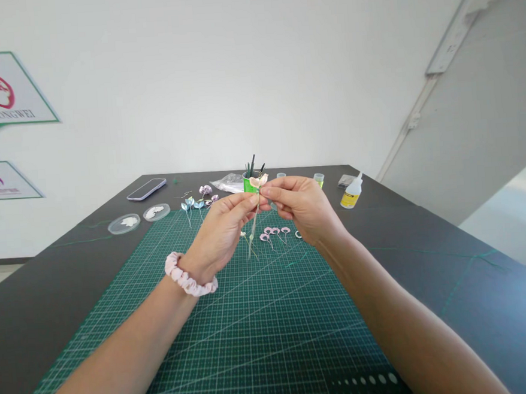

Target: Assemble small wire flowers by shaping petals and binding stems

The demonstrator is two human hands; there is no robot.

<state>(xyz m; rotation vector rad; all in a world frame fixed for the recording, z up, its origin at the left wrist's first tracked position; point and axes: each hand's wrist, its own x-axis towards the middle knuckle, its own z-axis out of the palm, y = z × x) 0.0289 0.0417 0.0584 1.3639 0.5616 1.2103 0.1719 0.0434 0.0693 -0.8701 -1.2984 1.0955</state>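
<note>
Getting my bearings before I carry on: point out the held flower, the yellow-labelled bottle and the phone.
Held flower [259,181]: head view, on its pale pink petals.
Yellow-labelled bottle [351,193]: head view, on its body.
Phone [146,189]: head view, middle of its upward face.

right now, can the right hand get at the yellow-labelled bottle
Probably yes: nothing visible stands between the right hand and the yellow-labelled bottle, though that hand appears to pinch the pale pink flower and would likely have to let go first.
</note>
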